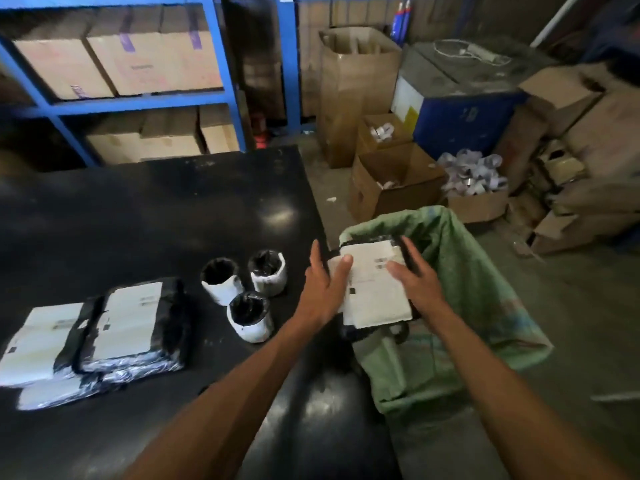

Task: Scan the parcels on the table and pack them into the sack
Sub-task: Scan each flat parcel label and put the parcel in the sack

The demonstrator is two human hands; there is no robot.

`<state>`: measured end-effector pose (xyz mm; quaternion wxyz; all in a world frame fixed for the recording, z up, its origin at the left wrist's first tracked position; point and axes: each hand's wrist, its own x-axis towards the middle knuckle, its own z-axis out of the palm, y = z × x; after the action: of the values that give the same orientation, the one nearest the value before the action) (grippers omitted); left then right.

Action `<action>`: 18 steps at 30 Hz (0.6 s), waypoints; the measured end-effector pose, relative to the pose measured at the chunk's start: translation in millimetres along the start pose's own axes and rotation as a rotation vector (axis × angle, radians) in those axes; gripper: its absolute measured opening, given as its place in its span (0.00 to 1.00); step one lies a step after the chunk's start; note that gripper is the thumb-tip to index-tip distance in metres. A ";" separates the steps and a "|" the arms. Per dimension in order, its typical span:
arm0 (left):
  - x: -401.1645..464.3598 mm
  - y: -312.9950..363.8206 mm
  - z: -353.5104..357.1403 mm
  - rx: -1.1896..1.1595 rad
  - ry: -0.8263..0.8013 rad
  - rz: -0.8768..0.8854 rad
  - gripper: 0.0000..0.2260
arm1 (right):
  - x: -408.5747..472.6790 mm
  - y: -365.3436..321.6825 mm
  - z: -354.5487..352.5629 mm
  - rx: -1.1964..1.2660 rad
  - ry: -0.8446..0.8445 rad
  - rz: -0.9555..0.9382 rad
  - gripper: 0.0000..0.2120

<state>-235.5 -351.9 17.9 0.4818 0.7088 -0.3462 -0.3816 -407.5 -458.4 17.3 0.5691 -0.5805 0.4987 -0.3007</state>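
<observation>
Head cam view has both hands on one flat parcel (375, 289) — black wrap with a big white label facing up — held right over the mouth of the green sack (485, 299) that slumps off the worktop's (138, 216) right edge. Left hand (323, 284) has its thumb hooked over the label's left side with the fingers reaching up along that edge, and the right hand (414, 277) lies across the label's right side, fingers fairly straight; can't tell how far they wrap underneath. So I'd say this is the packing step for this one, basically at the drop-in. Whether it's been scanned I can't tell, no scanner in sight. Next move looks like tipping the far edge down into the opening and letting go — the sack mouth is floppy, so it may need one hand to hold the rim open. Plenty left on the worktop: three small round parcels (247, 289) in white wrap standing close together at about 9 o'clock from the held one, and further out at roughly 8 o'clock a stack of flat labelled parcels (104, 330) overlapping each other.
</observation>
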 end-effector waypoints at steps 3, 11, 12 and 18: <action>29.4 9.0 44.9 0.169 0.020 -0.049 0.37 | 27.9 18.3 -58.7 -0.001 0.098 0.065 0.31; 81.8 -1.7 113.2 0.434 0.056 -0.117 0.36 | 79.1 114.0 -114.3 -0.299 -0.100 0.306 0.31; 86.1 -1.9 117.5 0.468 0.078 -0.144 0.36 | 82.0 132.6 -110.8 -0.344 -0.152 0.366 0.31; 96.0 -26.6 121.1 0.688 0.199 -0.055 0.35 | 82.3 218.4 -72.8 -0.282 -0.304 0.650 0.34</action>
<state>-293.1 -477.2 -56.7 0.2358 0.8723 -0.3865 -0.1845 -499.5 -528.8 -198.1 0.6165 -0.5029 0.6032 0.0563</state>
